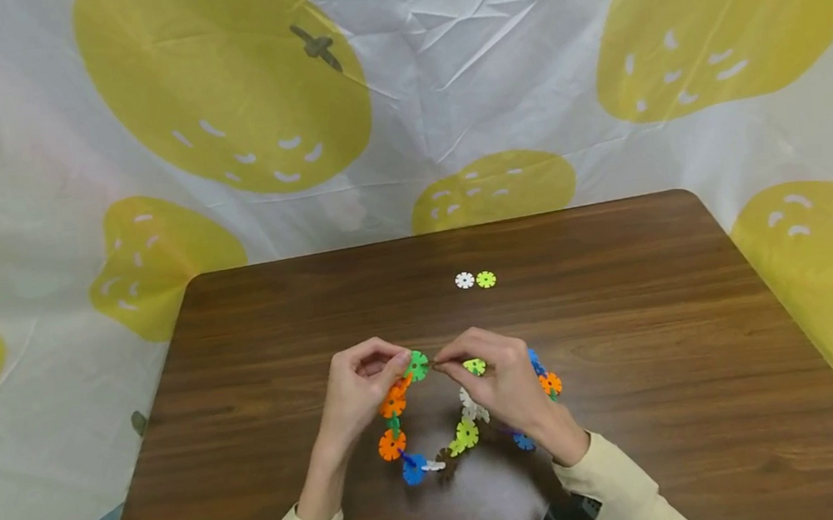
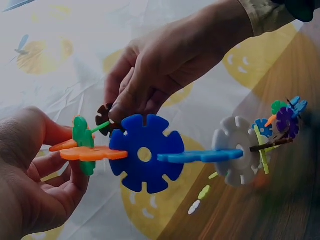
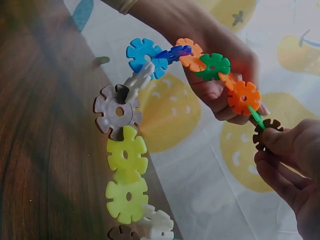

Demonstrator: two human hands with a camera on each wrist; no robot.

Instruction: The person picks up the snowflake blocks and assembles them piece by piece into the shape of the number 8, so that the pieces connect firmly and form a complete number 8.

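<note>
A chain of slotted plastic snowflake discs hangs between and below both hands. My left hand (image 1: 354, 391) pinches the chain near its end, thumb at the edge of a green disc (image 1: 417, 365); an orange disc (image 3: 244, 98) follows it. With thumb and fingertips my right hand (image 1: 503, 377) grips a brown disc (image 3: 267, 134), seen edge-on from the head. The brown disc meets the green one at its rim. Further along the chain come a blue disc (image 2: 146, 152), a white disc (image 2: 232, 150) and yellow-green discs (image 3: 127, 197). My right hand partly hides the chain's far part in the head view.
Loose on the dark wooden table (image 1: 300, 305), a white disc (image 1: 464, 280) and a yellow-green disc (image 1: 486, 279) lie side by side beyond the hands. More of the chain, with an orange disc (image 1: 551, 383), shows right of my right hand. A fruit-patterned curtain (image 1: 400, 86) hangs behind the table.
</note>
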